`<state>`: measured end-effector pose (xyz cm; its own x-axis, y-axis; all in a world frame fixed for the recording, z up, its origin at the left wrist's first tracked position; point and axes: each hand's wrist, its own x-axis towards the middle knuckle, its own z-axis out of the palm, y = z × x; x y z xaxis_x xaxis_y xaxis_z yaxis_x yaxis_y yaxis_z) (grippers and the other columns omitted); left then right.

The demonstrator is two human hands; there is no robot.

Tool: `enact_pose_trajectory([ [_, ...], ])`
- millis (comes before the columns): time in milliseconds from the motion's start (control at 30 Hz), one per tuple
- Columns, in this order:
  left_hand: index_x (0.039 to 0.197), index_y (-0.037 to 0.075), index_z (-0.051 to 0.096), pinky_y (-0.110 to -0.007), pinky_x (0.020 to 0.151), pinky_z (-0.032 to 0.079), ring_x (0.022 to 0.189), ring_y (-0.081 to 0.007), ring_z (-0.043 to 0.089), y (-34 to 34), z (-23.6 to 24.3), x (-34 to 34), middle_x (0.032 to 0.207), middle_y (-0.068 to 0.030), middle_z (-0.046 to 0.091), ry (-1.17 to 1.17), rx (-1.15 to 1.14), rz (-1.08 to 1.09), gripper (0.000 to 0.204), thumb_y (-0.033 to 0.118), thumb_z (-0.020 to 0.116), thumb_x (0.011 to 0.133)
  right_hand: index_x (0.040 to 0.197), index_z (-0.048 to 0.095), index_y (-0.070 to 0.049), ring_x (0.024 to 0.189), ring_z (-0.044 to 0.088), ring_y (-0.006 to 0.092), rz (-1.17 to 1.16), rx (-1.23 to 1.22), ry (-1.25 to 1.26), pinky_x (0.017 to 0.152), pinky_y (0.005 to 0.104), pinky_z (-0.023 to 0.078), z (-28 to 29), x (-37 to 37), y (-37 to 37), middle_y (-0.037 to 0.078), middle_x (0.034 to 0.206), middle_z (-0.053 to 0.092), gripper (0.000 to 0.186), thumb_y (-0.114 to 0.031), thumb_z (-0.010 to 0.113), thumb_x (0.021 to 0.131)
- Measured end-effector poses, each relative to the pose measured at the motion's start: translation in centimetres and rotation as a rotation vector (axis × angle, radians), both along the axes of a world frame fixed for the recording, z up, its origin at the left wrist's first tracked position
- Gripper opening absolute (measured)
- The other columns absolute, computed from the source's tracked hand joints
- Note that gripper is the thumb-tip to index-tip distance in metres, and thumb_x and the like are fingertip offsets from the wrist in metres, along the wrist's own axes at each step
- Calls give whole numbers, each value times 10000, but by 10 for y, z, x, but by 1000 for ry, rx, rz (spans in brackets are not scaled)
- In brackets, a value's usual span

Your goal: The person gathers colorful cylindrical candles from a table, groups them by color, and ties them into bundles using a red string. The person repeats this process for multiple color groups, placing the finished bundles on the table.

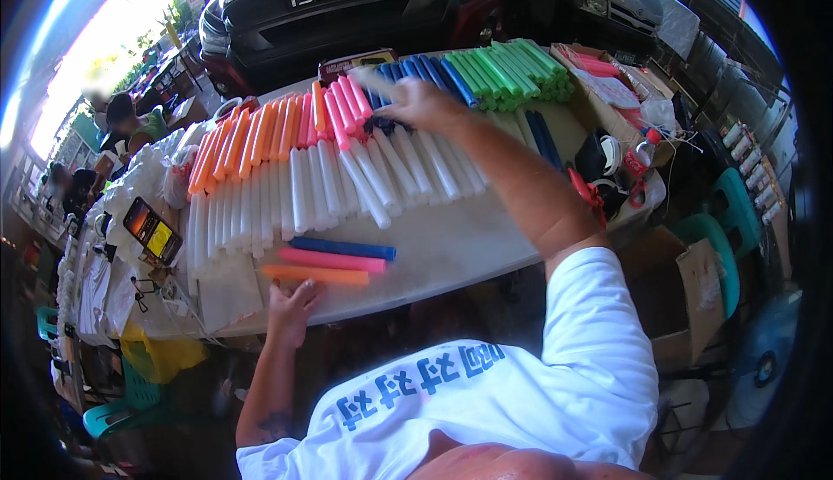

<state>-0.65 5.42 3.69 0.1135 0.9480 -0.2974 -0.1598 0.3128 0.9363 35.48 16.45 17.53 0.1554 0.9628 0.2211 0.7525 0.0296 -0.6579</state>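
Observation:
My left hand is at the table's near edge, its fingers closed at the near side of an orange candle, which is slightly blurred. Just beyond it lie a pink candle and a dark blue candle, roughly parallel. My right hand reaches across to the far rows, closed around a whitish candle smeared by motion. Below that hand spreads a long row of white candles. Behind them are orange candles, pink candles, blue candles and green candles.
A phone stands at the left beside white plastic bags. On the right are a cardboard box, red-handled scissors and a bottle. Parked vehicles stand behind the table; green chairs are nearby.

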Motion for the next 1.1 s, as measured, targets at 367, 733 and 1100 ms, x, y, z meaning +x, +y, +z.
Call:
enact_pose_trajectory([
  [367,1391,91,254,-228,657,458,787,-109,535,9,-35,11,1023,-67,464,538,688,59,670,-40,616,844,1153,627,-17,1054,629,312,-520,-95,-550,892,400,485,-38,243,97,198,1120,647,316,-120,582,858],
  [733,1365,68,295,-232,678,469,763,-112,545,14,-43,7,919,-55,520,486,769,42,596,-6,613,865,1204,564,-26,1039,627,306,-710,-145,-402,892,374,483,-33,191,98,194,1116,634,401,-51,613,807],
  [1100,1367,85,307,-249,708,473,786,-117,550,4,-40,-1,912,-62,528,438,732,13,587,-13,595,864,1137,516,-9,864,626,175,129,292,859,835,345,503,-139,11,-193,68,901,625,253,-46,599,901],
])
